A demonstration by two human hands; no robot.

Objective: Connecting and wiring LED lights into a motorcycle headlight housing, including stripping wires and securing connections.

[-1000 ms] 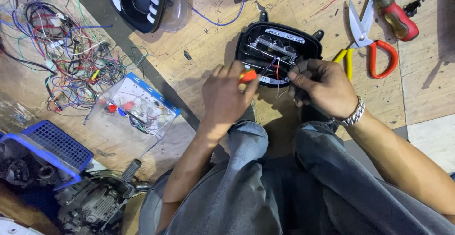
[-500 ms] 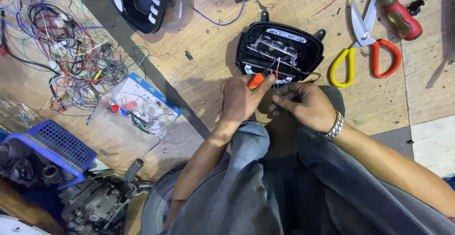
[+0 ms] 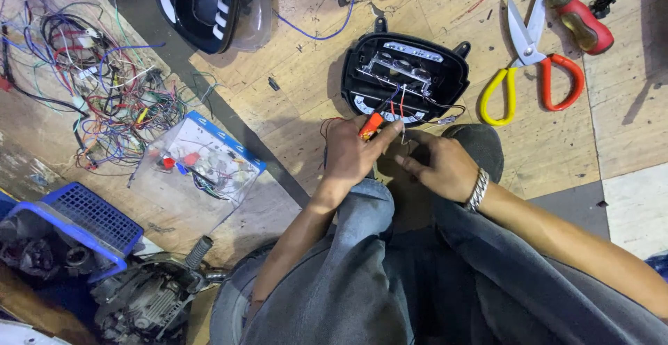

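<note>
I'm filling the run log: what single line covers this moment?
left hand: holds orange-handled tool | right hand: pinches thin wires | black lamp housing: open, on wooden floor | scissors: lying beside

The small tool with the orange plastic handle (image 3: 370, 125) shows bright against the black plastic lamp housing (image 3: 406, 77), whose inside is silver metal with thin red and blue wires. The metal shears (image 3: 532, 59) have one yellow loop handle and one red. The stubby screwdriver (image 3: 579, 16) near the top right corner of the floor is red with a black collar. The loose wire tangle (image 3: 97, 101) mixes red, blue, green, yellow and black. The slotted plastic basket (image 3: 73, 221) is blue. The wooden plank floor (image 3: 306, 73) is pale tan.
</note>
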